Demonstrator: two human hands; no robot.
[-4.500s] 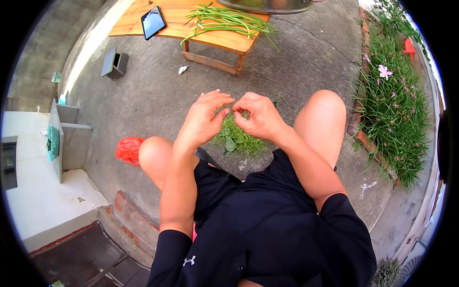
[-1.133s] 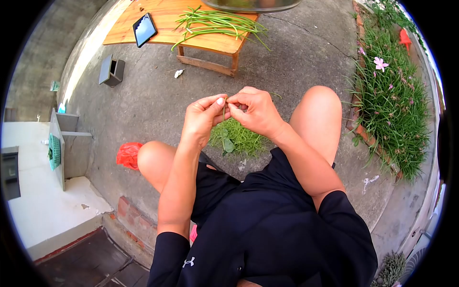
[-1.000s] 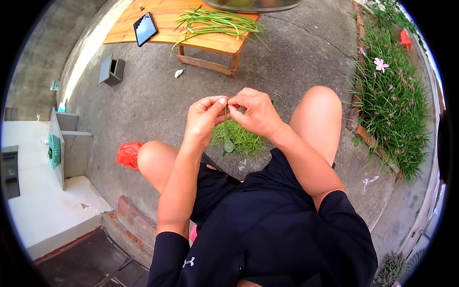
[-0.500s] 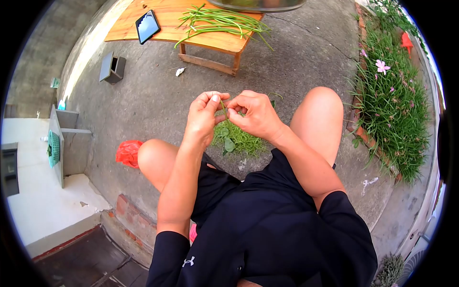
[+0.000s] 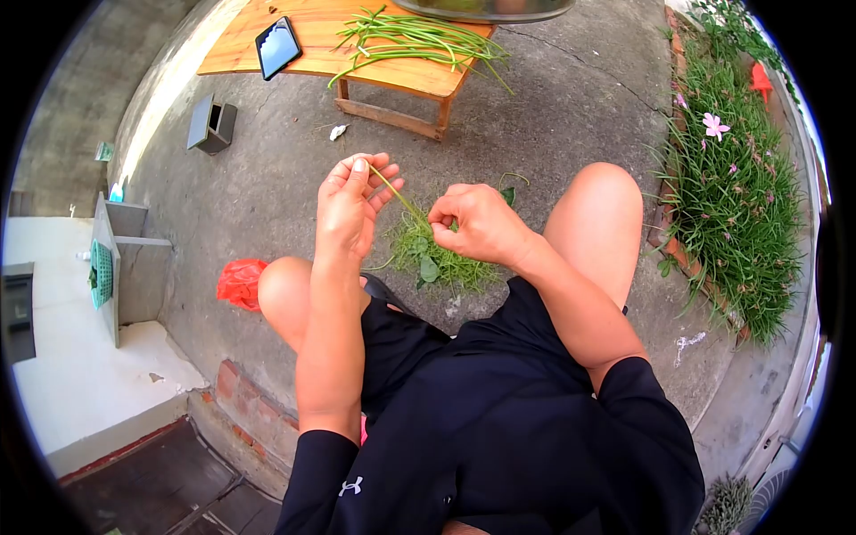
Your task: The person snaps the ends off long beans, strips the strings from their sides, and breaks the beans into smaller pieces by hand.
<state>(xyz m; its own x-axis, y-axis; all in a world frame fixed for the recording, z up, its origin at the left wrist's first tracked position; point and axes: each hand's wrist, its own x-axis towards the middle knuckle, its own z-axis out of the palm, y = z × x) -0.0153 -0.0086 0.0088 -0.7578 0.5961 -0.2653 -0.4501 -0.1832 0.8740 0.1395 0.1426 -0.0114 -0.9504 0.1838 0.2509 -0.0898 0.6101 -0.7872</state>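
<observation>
My left hand (image 5: pixel 349 209) pinches one end of a thin green stem (image 5: pixel 392 189) between thumb and forefinger, its other fingers loosely spread. The stem slants down to the right toward my right hand (image 5: pixel 481 225). That hand is closed, thumb against curled fingers; whatever it may hold is too small to make out. Below both hands, a pile of thin green strips (image 5: pixel 464 267) lies on the ground between my feet, with a few leaves (image 5: pixel 430 269) on it. Longer green stems (image 5: pixel 419 40) lie in a bunch on the wooden table (image 5: pixel 312 62) ahead.
A tablet (image 5: pixel 278 48) rests on the table, and a metal basin (image 5: pixel 490 11) shows at the top edge. A grey box (image 5: pixel 212 125) stands on the concrete at left. Beside my left knee is a red plastic bag (image 5: pixel 239 283). A brick-edged flower bed (image 5: pixel 731 214) runs along the right.
My hands were close together on the stem and have moved apart. The left went up and left with the stem; the right went slightly right and down.
</observation>
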